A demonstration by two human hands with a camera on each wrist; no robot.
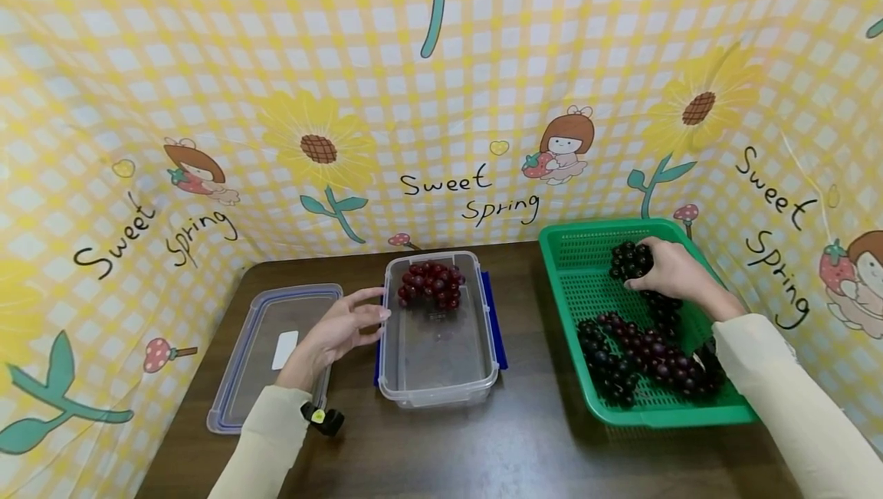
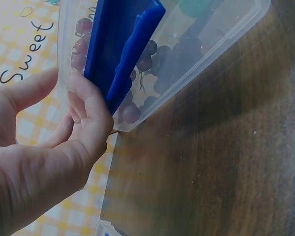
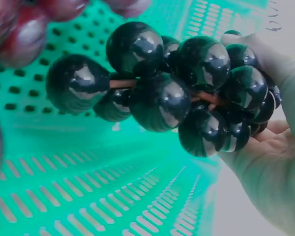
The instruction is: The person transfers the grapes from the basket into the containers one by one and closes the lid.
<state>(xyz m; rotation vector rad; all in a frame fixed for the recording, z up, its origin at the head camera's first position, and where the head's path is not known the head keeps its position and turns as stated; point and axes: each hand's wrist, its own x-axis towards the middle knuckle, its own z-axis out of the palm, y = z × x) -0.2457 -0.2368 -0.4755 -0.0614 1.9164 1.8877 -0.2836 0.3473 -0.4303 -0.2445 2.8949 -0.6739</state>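
Observation:
A bunch of black grapes (image 3: 167, 88) is gripped at one end by my right hand (image 1: 671, 272), at the back of the green basket (image 1: 567, 307). Close up, thumb and fingers lie on either side of the bunch. My left hand (image 1: 345, 326) touches the left rim of a clear plastic box (image 1: 438, 361), its fingers loosely bent beside the blue side latch (image 2: 123, 49). At the far end inside that box lies a bunch of red grapes (image 1: 431, 284).
Dark red grapes (image 1: 658, 357) and more black grapes (image 1: 610, 369) lie in the basket. Left of the box, its clear lid (image 1: 255, 361) rests on the brown table (image 1: 441, 453), partly under my left wrist. A checked cloth (image 1: 386, 100) rises behind and on both sides.

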